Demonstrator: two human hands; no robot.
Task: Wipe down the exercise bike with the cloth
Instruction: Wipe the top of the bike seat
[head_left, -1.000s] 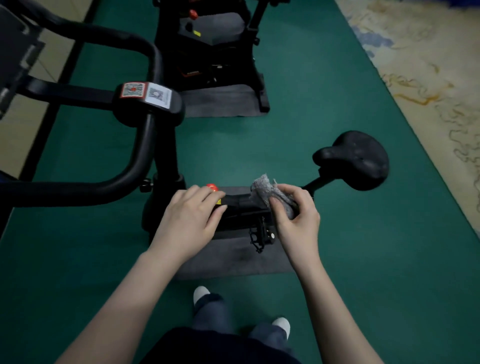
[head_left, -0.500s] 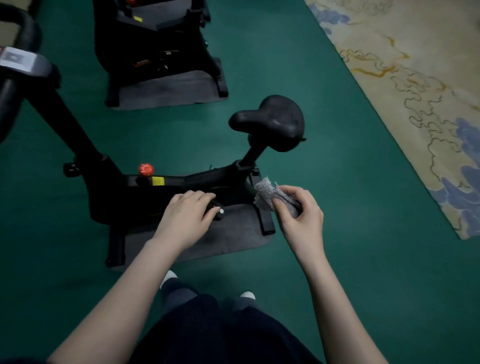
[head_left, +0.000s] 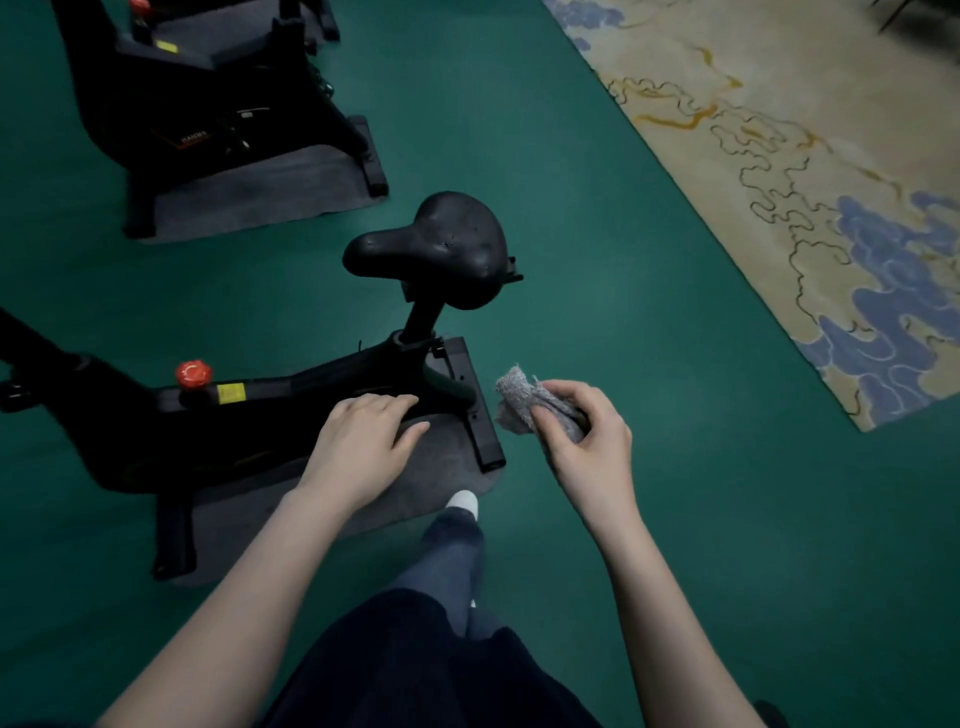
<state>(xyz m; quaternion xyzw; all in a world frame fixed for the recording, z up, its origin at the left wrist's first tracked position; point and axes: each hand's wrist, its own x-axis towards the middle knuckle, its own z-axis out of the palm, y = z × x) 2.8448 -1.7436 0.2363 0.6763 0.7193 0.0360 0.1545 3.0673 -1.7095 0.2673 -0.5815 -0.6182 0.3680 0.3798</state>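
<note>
The black exercise bike (head_left: 291, 395) stands at the left on a grey mat, with its saddle (head_left: 436, 249) up at the centre and a red knob (head_left: 193, 373) on the frame. My right hand (head_left: 587, 441) grips a bunched grey cloth (head_left: 524, 405), held in the air just right of the bike's rear foot bar (head_left: 475, 410) and apart from it. My left hand (head_left: 363, 441) hovers with relaxed, straight fingers in front of the rear frame; contact with the bike cannot be told.
A second black bike (head_left: 208, 98) stands on its own grey mat (head_left: 270, 197) at the upper left. The floor is green carpet (head_left: 649, 338), with a beige and blue patterned rug (head_left: 810, 182) at the right. My legs and one white shoe (head_left: 462, 501) are below the bike's mat.
The view has swung right and back, so the bike now lies further left. My right hand with the cloth has come off the frame near the seat post and hangs beside the rear foot bar.
</note>
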